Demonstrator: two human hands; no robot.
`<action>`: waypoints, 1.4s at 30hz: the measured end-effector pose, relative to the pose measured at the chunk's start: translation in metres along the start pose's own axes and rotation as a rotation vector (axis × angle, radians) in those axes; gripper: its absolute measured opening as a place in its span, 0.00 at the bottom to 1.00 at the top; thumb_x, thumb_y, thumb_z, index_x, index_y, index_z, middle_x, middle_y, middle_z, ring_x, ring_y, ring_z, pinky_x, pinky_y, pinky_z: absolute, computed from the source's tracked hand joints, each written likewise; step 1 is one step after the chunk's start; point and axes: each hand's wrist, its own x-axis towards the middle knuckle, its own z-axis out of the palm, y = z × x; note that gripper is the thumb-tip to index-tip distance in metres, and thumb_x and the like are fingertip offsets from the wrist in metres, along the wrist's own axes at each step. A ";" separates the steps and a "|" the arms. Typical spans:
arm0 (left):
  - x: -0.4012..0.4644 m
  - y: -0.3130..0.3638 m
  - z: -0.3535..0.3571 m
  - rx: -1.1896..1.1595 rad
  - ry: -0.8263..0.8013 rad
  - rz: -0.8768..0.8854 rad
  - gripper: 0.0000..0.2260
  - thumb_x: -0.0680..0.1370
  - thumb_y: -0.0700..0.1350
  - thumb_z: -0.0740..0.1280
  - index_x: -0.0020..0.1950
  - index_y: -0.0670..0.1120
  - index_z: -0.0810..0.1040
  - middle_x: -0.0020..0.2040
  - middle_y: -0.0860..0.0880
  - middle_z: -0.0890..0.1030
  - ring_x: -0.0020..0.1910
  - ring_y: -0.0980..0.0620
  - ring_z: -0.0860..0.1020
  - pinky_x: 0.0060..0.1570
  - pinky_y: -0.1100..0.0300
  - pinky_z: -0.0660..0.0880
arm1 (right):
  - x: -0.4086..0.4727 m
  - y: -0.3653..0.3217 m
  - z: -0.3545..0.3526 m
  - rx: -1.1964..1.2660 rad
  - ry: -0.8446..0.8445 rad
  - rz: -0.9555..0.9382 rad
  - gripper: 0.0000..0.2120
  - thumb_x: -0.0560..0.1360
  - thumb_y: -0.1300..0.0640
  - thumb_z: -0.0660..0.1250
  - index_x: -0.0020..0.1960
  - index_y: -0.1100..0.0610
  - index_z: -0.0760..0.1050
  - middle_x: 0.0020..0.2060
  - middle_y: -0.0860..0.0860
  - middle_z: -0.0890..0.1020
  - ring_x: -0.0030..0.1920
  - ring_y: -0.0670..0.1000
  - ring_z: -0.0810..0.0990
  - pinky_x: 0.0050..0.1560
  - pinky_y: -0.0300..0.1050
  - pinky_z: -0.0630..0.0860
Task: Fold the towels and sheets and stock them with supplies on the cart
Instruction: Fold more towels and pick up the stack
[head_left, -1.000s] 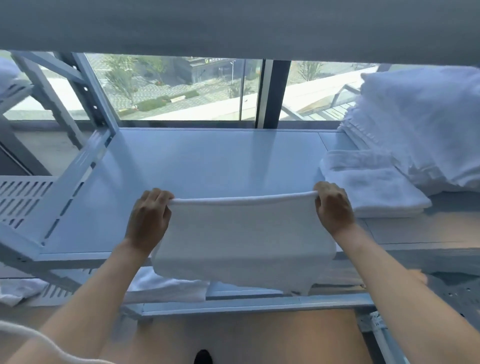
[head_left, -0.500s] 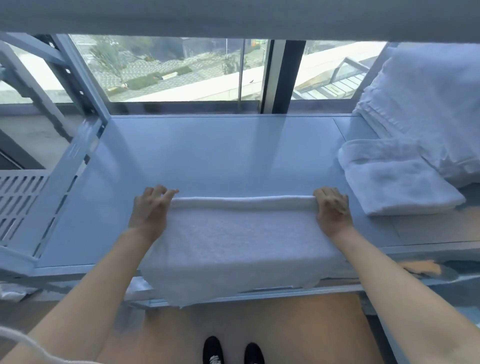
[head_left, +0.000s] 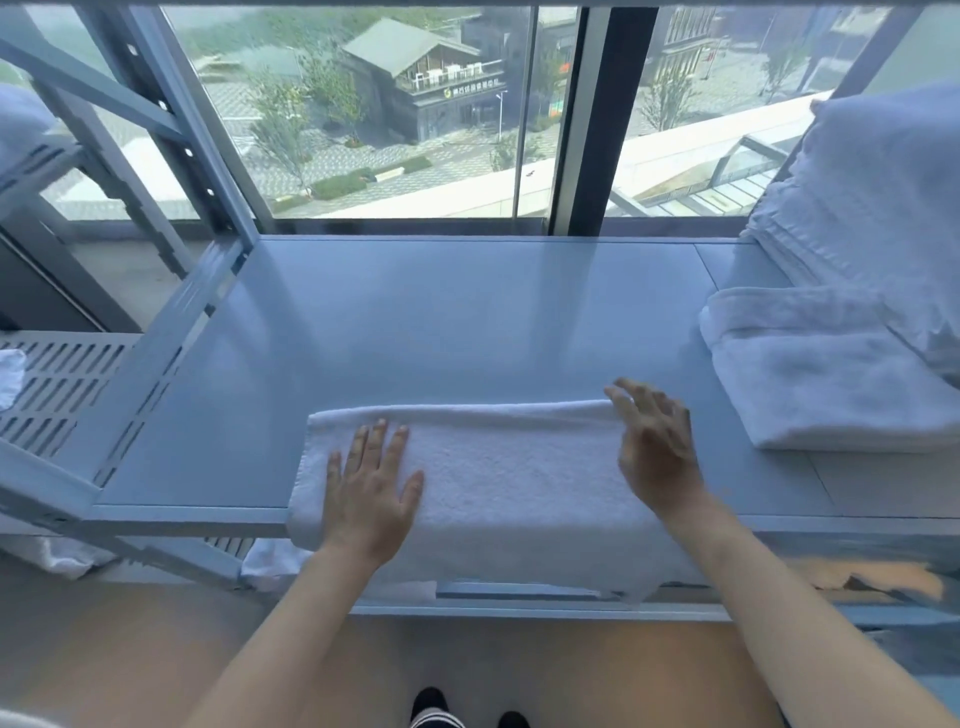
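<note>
Status: folding in progress, stocking not observed.

One white towel (head_left: 498, 467) lies across the near edge of the shelf (head_left: 441, 322), its far edge doubled over, its near part hanging off the front lip. It appears only partly folded; further folds are judged necessary before it can be stacked.

The left hand (head_left: 371, 488) rests flat, fingers spread, on the left part of the towel, gripping nothing. The right hand (head_left: 652, 452) is open with fingers extended at the towel's right end; whether it touches the cloth cannot be told, and it grips nothing.

Completed work, as far as visible: one folded towel (head_left: 831, 374) sits at the right of the shelf, well apart from the towel in hand. Just beyond it, a pile of white linen (head_left: 883, 208) stands at the far right; its fold state is unclear.

More white cloth (head_left: 270, 561) shows on a lower level, left. No cart or supplies are identifiable. Most of the task is judged outstanding.
</note>
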 end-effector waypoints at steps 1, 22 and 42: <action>0.000 0.000 0.000 -0.006 0.000 0.000 0.35 0.79 0.66 0.39 0.84 0.56 0.50 0.85 0.52 0.48 0.83 0.50 0.45 0.80 0.44 0.42 | -0.010 -0.013 0.003 0.073 -0.068 -0.042 0.28 0.73 0.67 0.65 0.73 0.56 0.73 0.74 0.54 0.73 0.74 0.59 0.70 0.71 0.60 0.66; 0.125 0.013 0.000 -0.006 -0.046 0.032 0.30 0.83 0.62 0.50 0.84 0.57 0.49 0.85 0.54 0.47 0.83 0.53 0.44 0.80 0.45 0.41 | 0.074 0.043 0.044 -0.043 -0.425 0.024 0.32 0.83 0.35 0.48 0.84 0.42 0.47 0.83 0.41 0.47 0.83 0.46 0.44 0.81 0.55 0.43; -0.027 0.129 0.027 0.096 -0.121 0.183 0.32 0.79 0.70 0.37 0.82 0.63 0.36 0.82 0.53 0.31 0.79 0.45 0.27 0.76 0.35 0.33 | 0.078 0.038 0.035 -0.036 -0.089 0.109 0.17 0.81 0.60 0.61 0.68 0.57 0.77 0.72 0.53 0.76 0.72 0.55 0.74 0.70 0.54 0.66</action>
